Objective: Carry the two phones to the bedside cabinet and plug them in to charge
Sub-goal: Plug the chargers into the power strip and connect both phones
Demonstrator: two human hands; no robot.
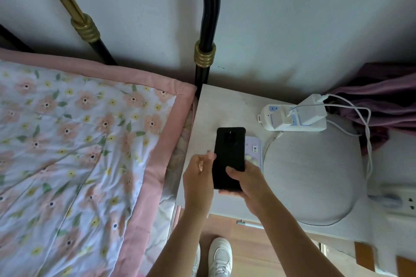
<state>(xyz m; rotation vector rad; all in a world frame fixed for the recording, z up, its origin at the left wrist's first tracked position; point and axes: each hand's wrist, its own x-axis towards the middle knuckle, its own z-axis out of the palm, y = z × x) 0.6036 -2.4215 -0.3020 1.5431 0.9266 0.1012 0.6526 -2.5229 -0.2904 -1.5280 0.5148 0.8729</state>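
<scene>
A black phone (pixel 229 153) is held back-side up over the white bedside cabinet (pixel 216 108). My right hand (pixel 246 183) grips its lower end, thumb on its back. My left hand (pixel 198 177) touches the phone's left edge with its fingertips. A second phone in a pale purple case (pixel 255 149) lies under the black one, mostly hidden; whether my right hand holds it too or it rests on the cabinet is unclear. A white power strip (pixel 292 119) at the cabinet's back carries two white chargers. Their white cables (pixel 369 132) loop off to the right.
A grey round cushion (pixel 313 171) covers the cabinet's right half. The bed with a floral quilt (pixel 78 141) and a black and brass frame (pixel 204 51) stands on the left. Purple cloth (pixel 382 101) lies at the back right. A wall socket strip (pixel 403 202) is at the right edge.
</scene>
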